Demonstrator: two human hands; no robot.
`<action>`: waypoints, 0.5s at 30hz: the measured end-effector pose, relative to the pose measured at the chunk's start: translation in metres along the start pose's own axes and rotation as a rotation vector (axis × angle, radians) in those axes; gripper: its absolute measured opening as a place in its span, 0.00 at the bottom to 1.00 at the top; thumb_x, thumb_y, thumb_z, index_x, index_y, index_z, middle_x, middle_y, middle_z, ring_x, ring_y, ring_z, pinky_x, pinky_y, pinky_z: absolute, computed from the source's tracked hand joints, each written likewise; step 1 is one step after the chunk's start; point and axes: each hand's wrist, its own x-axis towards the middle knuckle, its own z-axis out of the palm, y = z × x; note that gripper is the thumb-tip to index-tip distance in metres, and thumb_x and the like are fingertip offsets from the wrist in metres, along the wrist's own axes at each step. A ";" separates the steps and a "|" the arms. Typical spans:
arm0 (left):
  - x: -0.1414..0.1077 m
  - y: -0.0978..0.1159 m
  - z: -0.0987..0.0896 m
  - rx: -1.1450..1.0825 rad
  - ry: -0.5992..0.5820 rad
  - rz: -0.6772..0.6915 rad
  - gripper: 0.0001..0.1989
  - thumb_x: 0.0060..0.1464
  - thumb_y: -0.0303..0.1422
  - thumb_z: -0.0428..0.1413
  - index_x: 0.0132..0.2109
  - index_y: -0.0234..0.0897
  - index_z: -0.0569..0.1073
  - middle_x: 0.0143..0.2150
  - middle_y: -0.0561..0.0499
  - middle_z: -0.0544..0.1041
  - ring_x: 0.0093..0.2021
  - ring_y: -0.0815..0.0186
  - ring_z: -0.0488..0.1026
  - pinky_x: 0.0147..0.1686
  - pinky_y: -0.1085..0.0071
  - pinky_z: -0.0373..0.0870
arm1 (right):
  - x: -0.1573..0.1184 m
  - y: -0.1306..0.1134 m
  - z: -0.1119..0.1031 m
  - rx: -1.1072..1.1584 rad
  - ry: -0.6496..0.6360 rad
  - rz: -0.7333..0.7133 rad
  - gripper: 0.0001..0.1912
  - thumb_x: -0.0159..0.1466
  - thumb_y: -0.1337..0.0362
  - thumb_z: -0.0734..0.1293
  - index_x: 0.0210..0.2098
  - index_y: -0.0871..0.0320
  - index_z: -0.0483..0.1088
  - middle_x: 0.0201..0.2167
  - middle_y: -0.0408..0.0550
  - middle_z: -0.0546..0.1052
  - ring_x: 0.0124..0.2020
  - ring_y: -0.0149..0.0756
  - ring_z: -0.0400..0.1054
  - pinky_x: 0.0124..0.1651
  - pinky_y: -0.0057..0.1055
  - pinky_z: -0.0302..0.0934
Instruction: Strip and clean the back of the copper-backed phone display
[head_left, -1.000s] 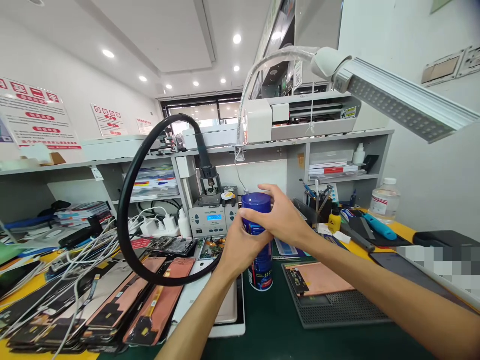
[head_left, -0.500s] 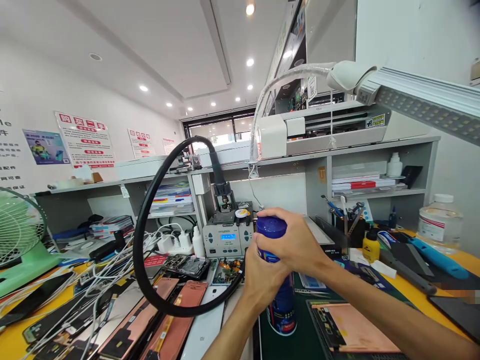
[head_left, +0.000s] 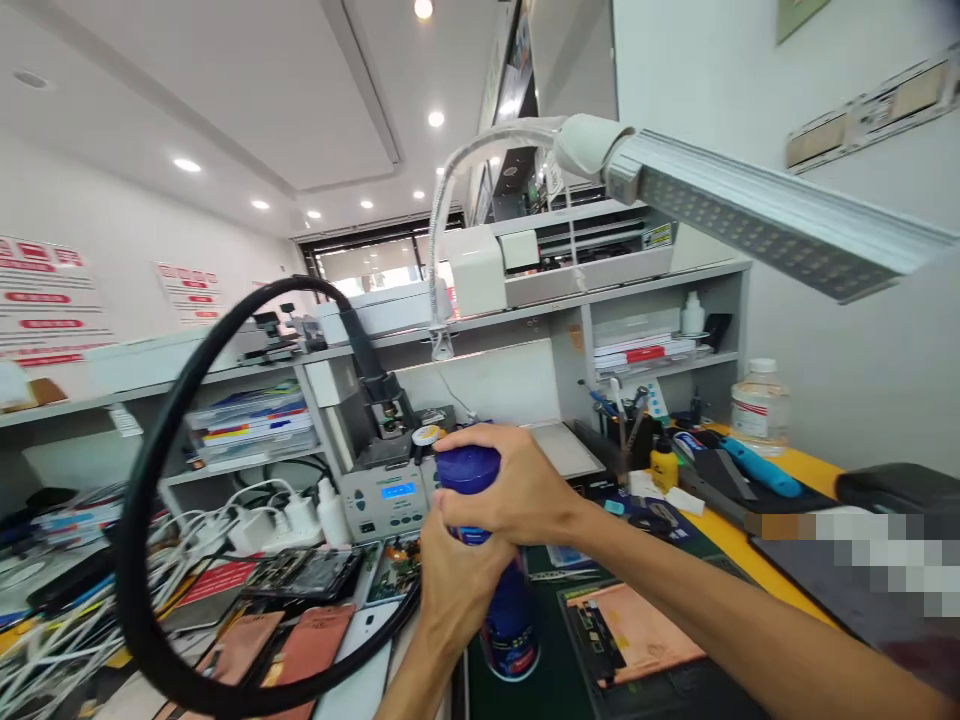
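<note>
A blue spray can (head_left: 511, 625) with a blue cap stands on the dark green mat (head_left: 491, 703), close in front of me. My right hand (head_left: 517, 485) is closed around the cap from the right. Lower down, my left hand (head_left: 457, 570) wraps the upper body of the can, its fingers partly hidden behind the right hand. To the right of the can lies an opened phone frame with a copper-coloured sheet (head_left: 645, 630). Circuit boards (head_left: 397, 572) and copper-backed screens (head_left: 309, 650) lie to the left.
A hot-air station (head_left: 390, 500) stands behind the can, its thick black hose (head_left: 139, 480) looping widely at left. An LED lamp (head_left: 757, 215) reaches over from above. A tool holder (head_left: 622, 430), yellow bottle (head_left: 664, 468) and clear jar (head_left: 760, 405) are at right. White cables (head_left: 97, 610) tangle at left.
The view has turned to the right, so everything appears shifted left. Both hands keep their hold on the spray can, which still stands on the mat.
</note>
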 end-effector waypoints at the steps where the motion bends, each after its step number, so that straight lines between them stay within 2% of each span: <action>1: -0.001 0.002 0.001 -0.003 0.006 -0.005 0.17 0.41 0.37 0.65 0.38 0.35 0.73 0.33 0.49 0.80 0.32 0.57 0.77 0.32 0.67 0.76 | 0.000 0.000 -0.001 -0.003 -0.005 -0.007 0.24 0.49 0.60 0.76 0.46 0.55 0.80 0.45 0.47 0.83 0.43 0.40 0.77 0.51 0.36 0.71; 5: -0.004 0.007 0.001 0.018 0.037 -0.017 0.13 0.41 0.40 0.65 0.32 0.37 0.74 0.26 0.50 0.78 0.26 0.58 0.75 0.26 0.66 0.75 | 0.002 0.003 -0.005 -0.020 -0.079 -0.003 0.24 0.50 0.56 0.77 0.47 0.52 0.80 0.45 0.42 0.83 0.43 0.35 0.78 0.48 0.29 0.71; 7: -0.002 0.003 -0.002 0.069 0.051 -0.026 0.15 0.42 0.43 0.65 0.32 0.37 0.76 0.24 0.49 0.79 0.25 0.56 0.75 0.23 0.65 0.75 | 0.003 0.005 -0.006 0.017 -0.131 0.006 0.25 0.50 0.55 0.77 0.47 0.51 0.80 0.48 0.42 0.82 0.48 0.37 0.77 0.52 0.30 0.71; 10: 0.003 -0.012 -0.010 0.134 0.039 -0.041 0.17 0.38 0.42 0.67 0.33 0.36 0.77 0.27 0.46 0.80 0.27 0.52 0.77 0.23 0.62 0.76 | 0.006 0.007 -0.009 0.072 -0.177 0.014 0.23 0.49 0.57 0.78 0.45 0.50 0.80 0.49 0.40 0.81 0.49 0.38 0.76 0.55 0.29 0.69; 15: 0.010 -0.025 -0.017 0.212 0.038 -0.090 0.21 0.39 0.45 0.68 0.37 0.36 0.77 0.34 0.44 0.82 0.35 0.48 0.79 0.26 0.62 0.77 | 0.009 0.007 -0.013 0.129 -0.245 0.038 0.18 0.51 0.60 0.78 0.42 0.47 0.77 0.45 0.33 0.80 0.48 0.37 0.75 0.51 0.25 0.68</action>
